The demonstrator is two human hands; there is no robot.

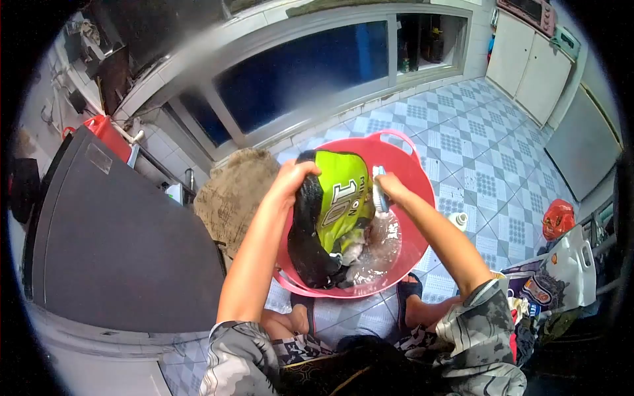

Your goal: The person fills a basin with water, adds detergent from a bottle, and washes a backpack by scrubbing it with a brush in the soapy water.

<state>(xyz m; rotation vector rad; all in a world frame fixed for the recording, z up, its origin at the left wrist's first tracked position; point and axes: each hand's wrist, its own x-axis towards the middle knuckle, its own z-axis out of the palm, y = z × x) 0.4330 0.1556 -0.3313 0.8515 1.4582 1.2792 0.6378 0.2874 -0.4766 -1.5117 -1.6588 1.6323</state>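
While partly above bubbly water (pixel 382 254), green-black garment (pixel 330 210) in a pink tub (pixel 399 158).

Pink tub (pixel 416 181): wide, round-mouthed, bubbly water (pixel 378 262) pooled in the bottom
Green and black jersey-like garment (pixel 334 198): large white 10 beside smaller dark lettering, gripped at its upper left, black part hanging at the left, lower end bunched in the tub
Scrub brush (pixel 380 191): blue and white, held just right of the garment
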